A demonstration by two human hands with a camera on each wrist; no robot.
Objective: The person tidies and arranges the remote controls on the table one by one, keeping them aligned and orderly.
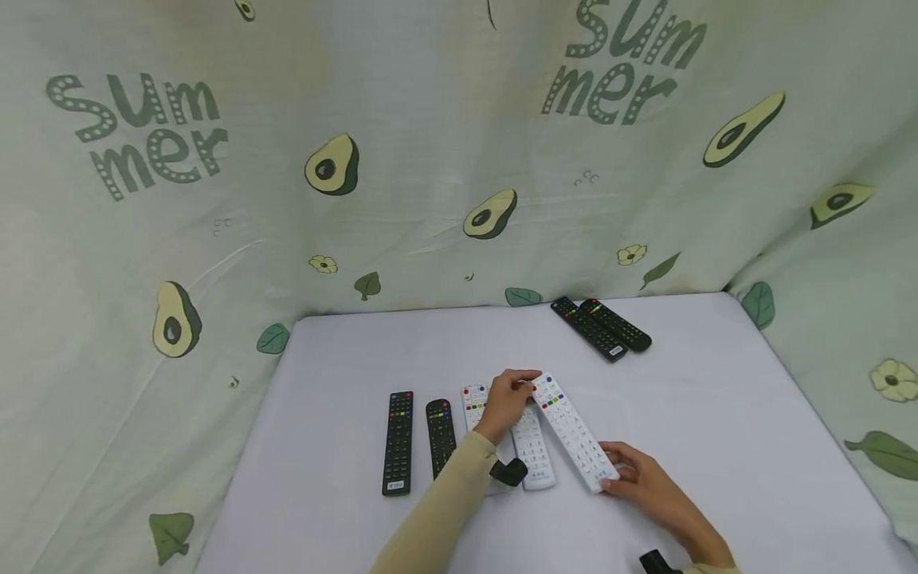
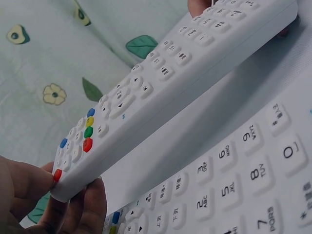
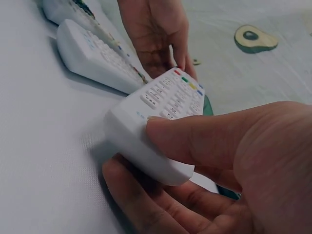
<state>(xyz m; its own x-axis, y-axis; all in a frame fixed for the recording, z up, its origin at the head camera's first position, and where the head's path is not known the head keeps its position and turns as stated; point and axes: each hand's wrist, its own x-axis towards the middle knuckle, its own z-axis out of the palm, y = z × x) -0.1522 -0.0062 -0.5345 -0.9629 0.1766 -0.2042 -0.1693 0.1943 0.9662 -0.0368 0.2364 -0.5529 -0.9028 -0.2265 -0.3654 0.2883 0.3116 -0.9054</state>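
A white remote control (image 1: 574, 430) with colored buttons is held at a slant between both hands, its near end tipped to the right. At its top end my left hand (image 1: 508, 402) pinches it between thumb and fingers. My right hand (image 1: 641, 482) grips the lower end, thumb (image 3: 195, 134) on the button face and fingers underneath. In the left wrist view the remote is raised off the table. Just left of it lies a second white remote (image 1: 531, 450). A third white remote (image 1: 474, 402) is partly hidden behind my left hand and sleeve.
Left of the white remotes lie two black remotes, a straight one (image 1: 398, 442) and a rounded one (image 1: 441, 434) partly covered by my left sleeve. Two more black remotes (image 1: 588, 328) lie side by side at the back of the white table (image 1: 323, 446). A patterned cloth (image 1: 416, 159) hangs behind.
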